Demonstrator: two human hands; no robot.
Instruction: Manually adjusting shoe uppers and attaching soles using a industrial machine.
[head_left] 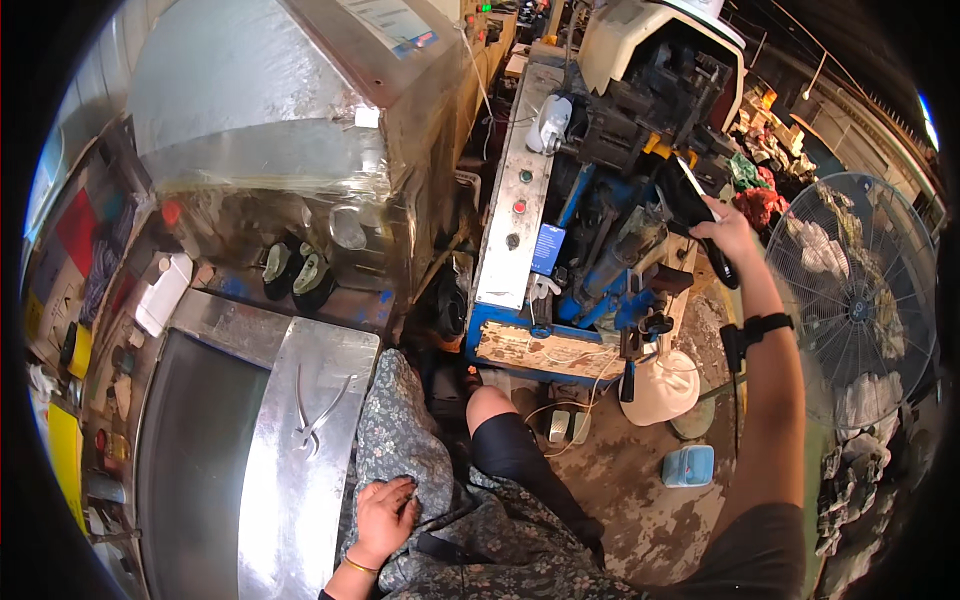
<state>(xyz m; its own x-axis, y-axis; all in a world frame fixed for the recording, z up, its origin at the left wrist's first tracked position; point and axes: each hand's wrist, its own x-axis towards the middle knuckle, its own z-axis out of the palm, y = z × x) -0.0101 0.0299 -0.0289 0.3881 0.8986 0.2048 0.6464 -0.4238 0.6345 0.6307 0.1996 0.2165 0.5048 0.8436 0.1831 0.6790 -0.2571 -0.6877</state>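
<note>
My right hand (728, 235) reaches out to the far right and is closed on a black shoe (685, 200) with a pale edge. The shoe is beside the head of a blue machine (620, 270), next to its dark clamps and yellow parts. The shoe's far end merges with the dark machine parts. Resting on the floral apron (400, 405) over my lap, my left hand (385, 518) holds nothing, its fingers loosely bent and a little apart. On the shiny metal plate (290, 500) to the left lie pincers (310, 430) with their handles spread.
Two dark shoes (298, 275) sit in the opening of a large metal box machine (270, 180). A control panel (515, 220) with buttons fronts the blue machine. At right stand a caged fan (855, 300), a whitish jug (660, 388) and a blue container (688, 466).
</note>
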